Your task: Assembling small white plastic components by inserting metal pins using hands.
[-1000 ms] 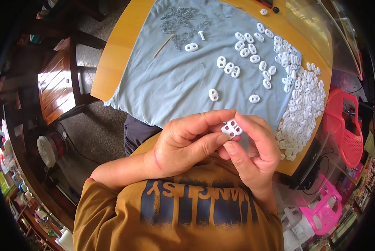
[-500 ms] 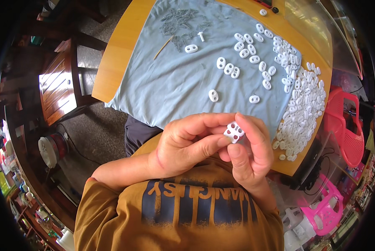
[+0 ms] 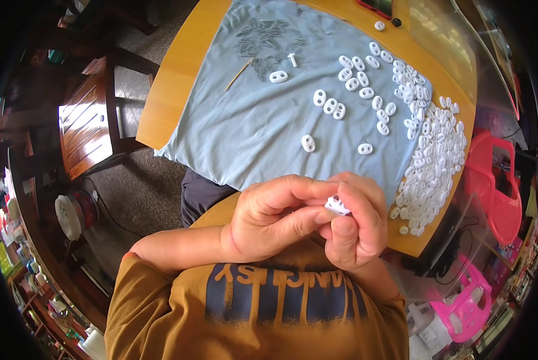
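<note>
A small white plastic cord lock with holes [image 3: 337, 206] is pinched close to my chest, above the near edge of the cloth. My left hand [image 3: 272, 213] grips it between thumb and forefinger. From the other side, the curled fingers of my right hand [image 3: 362, 219] close around it and hide part of it. Nearest on the blue cloth [image 3: 239, 132] lie single two-hole cord locks, one left [image 3: 308, 143] and one right [image 3: 365, 149]. Farther off, a white T-shaped plastic piece [image 3: 292, 59] rests beside a heap of small grey metal parts, apparently springs [image 3: 260, 42].
A large heap of white cord locks [image 3: 431, 168] covers the table's right side. Several more lie scattered across the cloth. A thin wooden stick [image 3: 239, 74] lies at the far left. Pink plastic chairs [image 3: 497, 186] stand right of the table, and a wooden cabinet [image 3: 86, 120] stands left.
Both hands have come slightly nearer my body. The cord lock has tilted, so its holed face shows less, and my right fingers have closed further around it.
</note>
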`<state>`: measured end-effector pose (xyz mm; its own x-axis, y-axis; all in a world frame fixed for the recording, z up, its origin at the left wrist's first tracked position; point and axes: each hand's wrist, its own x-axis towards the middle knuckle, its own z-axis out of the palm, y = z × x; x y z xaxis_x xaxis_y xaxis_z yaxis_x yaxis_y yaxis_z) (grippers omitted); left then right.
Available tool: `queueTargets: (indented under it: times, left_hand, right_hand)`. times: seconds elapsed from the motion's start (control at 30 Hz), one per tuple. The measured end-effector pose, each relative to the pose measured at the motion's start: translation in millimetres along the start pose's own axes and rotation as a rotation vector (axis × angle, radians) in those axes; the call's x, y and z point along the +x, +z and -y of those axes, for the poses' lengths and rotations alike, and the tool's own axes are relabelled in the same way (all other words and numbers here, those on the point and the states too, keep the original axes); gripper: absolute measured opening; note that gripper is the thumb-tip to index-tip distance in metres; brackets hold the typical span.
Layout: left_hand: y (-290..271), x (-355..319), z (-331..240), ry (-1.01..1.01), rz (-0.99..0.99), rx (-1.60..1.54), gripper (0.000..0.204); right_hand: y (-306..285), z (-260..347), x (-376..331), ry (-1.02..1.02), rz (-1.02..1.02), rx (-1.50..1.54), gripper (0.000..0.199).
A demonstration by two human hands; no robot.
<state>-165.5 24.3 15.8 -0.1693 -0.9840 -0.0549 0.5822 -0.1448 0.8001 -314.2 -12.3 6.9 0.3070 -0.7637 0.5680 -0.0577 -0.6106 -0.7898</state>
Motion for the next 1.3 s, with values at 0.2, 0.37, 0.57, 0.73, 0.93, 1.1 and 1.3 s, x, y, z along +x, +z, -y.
queueTargets:
  times: [0.2, 0.37, 0.57, 0.73, 0.93, 1.1, 1.3]
  left_hand:
    - [-1, 1, 2, 0.074, 0.001, 0.116, 0.023]
    - [-2, 3, 4, 0.082, -0.002, 0.085, 0.019]
    - [-3, 8, -2, -0.037, 0.006, -0.104, 0.021]
    - [-8, 17, -12, -0.193, -0.017, -0.062, 0.023]
    - [-29, 83, -66, 0.032, -0.154, 0.207, 0.022]
    - [-74, 182, -133, 0.223, 0.367, -0.115, 0.079]
    - [-65, 180, -115, 0.269, -0.186, 0.954, 0.025]
  right_hand:
    - [3, 0, 2, -0.045, -0.036, -0.059, 0.024]
    - [4, -5, 6, -0.116, -0.035, -0.125, 0.023]
    - [4, -5, 6, -0.042, -0.036, -0.081, 0.024]
    - [3, -1, -9, 0.135, -0.05, 0.001, 0.036]
    - [-4, -5, -11, 0.275, 0.025, -0.034, 0.027]
    - [-2, -8, -13, 0.35, 0.113, -0.017, 0.021]
    - [-4, -15, -13, 0.35, 0.091, -0.018, 0.018]
